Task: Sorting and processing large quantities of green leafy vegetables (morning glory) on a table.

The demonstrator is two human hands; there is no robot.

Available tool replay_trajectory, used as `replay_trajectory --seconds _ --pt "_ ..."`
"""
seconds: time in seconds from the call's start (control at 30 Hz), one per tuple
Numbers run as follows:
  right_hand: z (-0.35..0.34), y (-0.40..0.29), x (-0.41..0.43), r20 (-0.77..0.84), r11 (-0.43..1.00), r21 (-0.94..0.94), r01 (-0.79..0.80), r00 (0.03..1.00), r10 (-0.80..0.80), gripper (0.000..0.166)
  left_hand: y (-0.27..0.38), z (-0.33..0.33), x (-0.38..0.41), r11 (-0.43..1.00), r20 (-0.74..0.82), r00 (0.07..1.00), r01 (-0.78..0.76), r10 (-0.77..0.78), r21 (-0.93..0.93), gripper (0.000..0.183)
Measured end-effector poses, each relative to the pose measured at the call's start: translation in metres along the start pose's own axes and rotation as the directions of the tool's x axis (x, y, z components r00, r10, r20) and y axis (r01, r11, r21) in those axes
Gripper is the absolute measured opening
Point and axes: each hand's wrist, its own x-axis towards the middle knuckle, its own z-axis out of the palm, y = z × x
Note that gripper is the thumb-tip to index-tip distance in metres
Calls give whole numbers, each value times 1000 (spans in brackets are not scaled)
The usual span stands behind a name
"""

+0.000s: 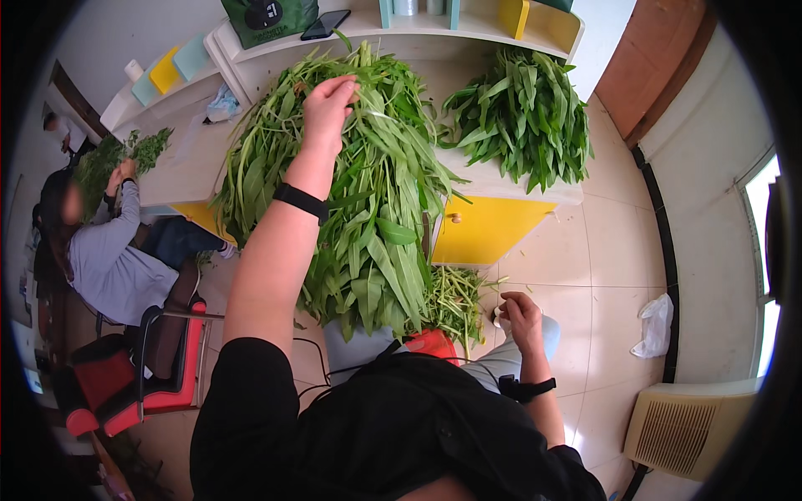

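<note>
A big heap of leafy green vegetable stems (376, 206) covers the desk before me and hangs over its front edge. At the heap's upper part is my left hand (331, 103), its thumb and fingers brought together near some stems; whether it grips one I cannot tell. My right hand (521, 316) is above my right knee, fingers curled, and whether something small is in it cannot be made out. On the desk's right part lies a second bunch of leafy greens (526, 116). Cut stem pieces (454, 300) are piled low by my legs, partly over a red container (433, 346).
A shelf (413, 26) behind the heap holds a green bag (269, 22) and a phone (326, 25). Below the desk is a yellow cabinet door (489, 228). Another person (119, 250) sits at the left, handling greens. A white plastic bag (653, 325) lies by the right wall.
</note>
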Motion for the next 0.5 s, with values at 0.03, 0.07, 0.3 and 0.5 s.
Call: replay_trajectory --seconds 0.03,0.07,0.3,0.5 --pt "2 -3 1 2 1000 2 -1 1000 1 19 -1 -3 3 976 -29 997 69 -76 -207 15" --pt "4 -6 1 5 1000 4 -2 1000 2 19 -5 -7 6 945 -41 995 74 -92 -319 7" --pt "2 -3 1 7 1000 -2 26 1000 -26 19 -15 -34 28 829 122 891 451 -437 -331 17" --pt "-3 -3 -2 -22 1000 26 7 1000 -7 19 3 -44 27 877 211 954 282 -213 -389 14"
